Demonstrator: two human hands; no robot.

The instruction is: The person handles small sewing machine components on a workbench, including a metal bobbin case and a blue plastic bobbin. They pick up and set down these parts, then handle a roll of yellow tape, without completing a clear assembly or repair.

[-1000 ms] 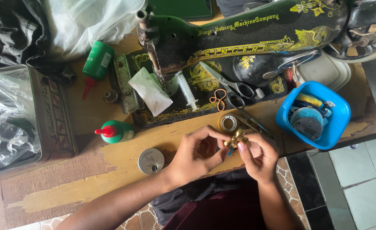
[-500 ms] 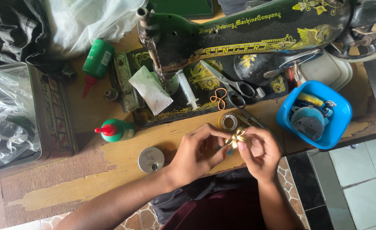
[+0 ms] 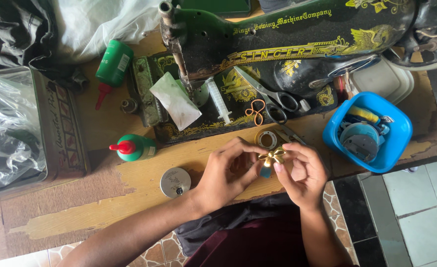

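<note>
Beyond your hands stands the black and green sewing machine with gold ornament [image 3: 288, 54], on the worn wooden counter [image 3: 80, 207]. To the right of your right hand sits the blue plastic tub of sewing parts [image 3: 367, 131]; left of your left hand, the round silver tin lid [image 3: 175, 182]. Your left hand [image 3: 226, 173] and right hand [image 3: 302, 173] both pinch the small gold flower-shaped metal piece [image 3: 272, 156] between fingertips, just above the counter edge. Keep both grips light and steady, and turn it slowly.

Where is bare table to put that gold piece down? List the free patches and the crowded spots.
Free: the worn wood between the tin box and round metal cap, left of the left hand. Crowded: the sewing machine base with scissors, and around the blue tub beside the right hand.
</note>
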